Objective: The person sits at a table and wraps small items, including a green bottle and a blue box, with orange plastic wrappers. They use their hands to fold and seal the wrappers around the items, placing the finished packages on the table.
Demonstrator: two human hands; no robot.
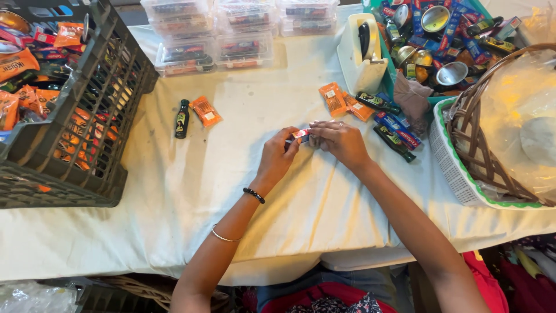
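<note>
White cloth covers the counter (243, 191); both hands, left hand (277, 157) and right hand (341, 142), pinch a small red packet (300, 134) between closed fingertips at centre. Best keep it level, grip light.

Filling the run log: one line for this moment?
left hand: holds small packet | right hand: on same packet | surface: white cloth table

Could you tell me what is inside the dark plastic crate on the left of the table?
The dark crate holds orange sachets, seen from above and through its slatted wall. Whatever lies beneath them is covered.
</note>
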